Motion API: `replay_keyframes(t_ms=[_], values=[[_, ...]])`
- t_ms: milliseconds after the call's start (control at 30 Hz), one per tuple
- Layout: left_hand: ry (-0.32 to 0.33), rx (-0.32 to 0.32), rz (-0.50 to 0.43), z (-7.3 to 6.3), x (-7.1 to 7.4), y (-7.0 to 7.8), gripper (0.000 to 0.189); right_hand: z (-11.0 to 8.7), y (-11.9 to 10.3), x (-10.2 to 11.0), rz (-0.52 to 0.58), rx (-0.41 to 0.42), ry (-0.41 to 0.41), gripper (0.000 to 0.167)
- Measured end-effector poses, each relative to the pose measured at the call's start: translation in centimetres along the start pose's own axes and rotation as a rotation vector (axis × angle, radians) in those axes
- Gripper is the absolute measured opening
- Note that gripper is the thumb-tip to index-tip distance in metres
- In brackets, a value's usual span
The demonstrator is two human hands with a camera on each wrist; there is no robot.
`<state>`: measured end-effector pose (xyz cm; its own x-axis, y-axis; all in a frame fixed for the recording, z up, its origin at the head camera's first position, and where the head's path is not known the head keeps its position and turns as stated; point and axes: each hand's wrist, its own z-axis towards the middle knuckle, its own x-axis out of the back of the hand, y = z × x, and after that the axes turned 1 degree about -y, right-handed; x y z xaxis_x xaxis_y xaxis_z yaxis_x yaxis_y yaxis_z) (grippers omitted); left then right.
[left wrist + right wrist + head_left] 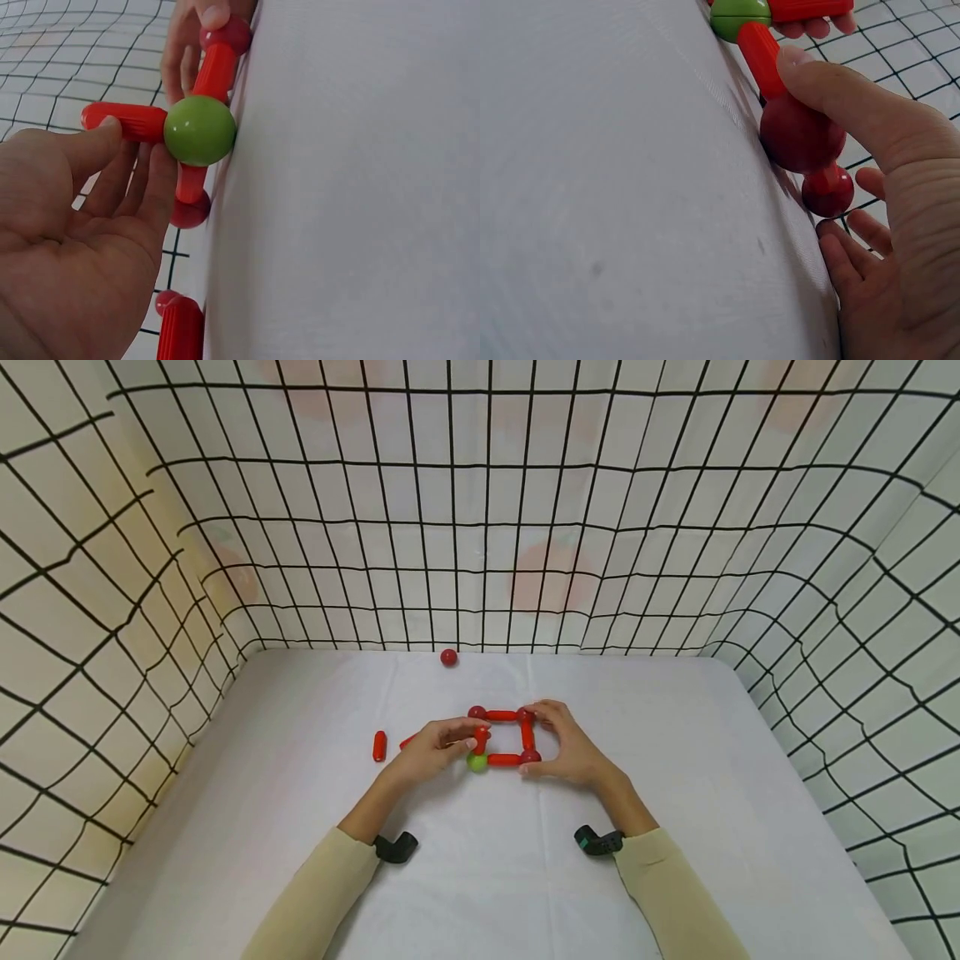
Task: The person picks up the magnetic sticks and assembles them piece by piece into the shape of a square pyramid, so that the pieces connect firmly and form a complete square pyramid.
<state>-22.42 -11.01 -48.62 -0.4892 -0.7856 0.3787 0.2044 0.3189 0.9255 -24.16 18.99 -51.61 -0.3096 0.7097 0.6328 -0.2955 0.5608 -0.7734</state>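
A square of red toy building rods (pixel 504 760) and balls lies on the white table, with dark red balls (pixel 530 757) at three corners and a green ball (pixel 200 130) at the near left one. My left hand (pixel 433 750) pinches a red rod (pixel 131 122) that stands up from the green ball. At the square's right side is my right hand (pixel 573 747), its thumb (pixel 832 86) on the near right ball and its fingers by the far right ball. Part of the square's left side is hidden behind my left hand.
One loose red rod (pixel 380 746) lies to the left, and another rod (pixel 408 741) is partly covered by my left hand. A single red ball (pixel 448 657) sits at the table's far edge. Black netting (pixel 487 522) surrounds the back and sides.
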Motion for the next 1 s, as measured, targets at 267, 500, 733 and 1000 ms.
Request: replay_keyframes(t_ms=[267, 500, 733, 1000], values=[[0.134, -0.042, 0.05, -0.1, 0.2, -0.1, 0.038, 0.0, 0.0, 0.3, 0.006, -0.028, 0.013, 0.064], [0.209, -0.026, 0.271, 0.1, 0.4, -0.7, 0.043, 0.2, 0.1, 0.3, 0.06, -0.043, 0.034, 0.045], [0.146, -0.014, 0.383, 0.0, 0.1, -0.4, 0.039, 0.3, 0.4, 0.4, 0.062, -0.035, 0.068, 0.045], [0.136, -0.03, 0.398, -0.5, -0.3, 0.2, 0.032, -0.3, -0.1, 0.8, 0.08, 0.013, -0.041, 0.087]])
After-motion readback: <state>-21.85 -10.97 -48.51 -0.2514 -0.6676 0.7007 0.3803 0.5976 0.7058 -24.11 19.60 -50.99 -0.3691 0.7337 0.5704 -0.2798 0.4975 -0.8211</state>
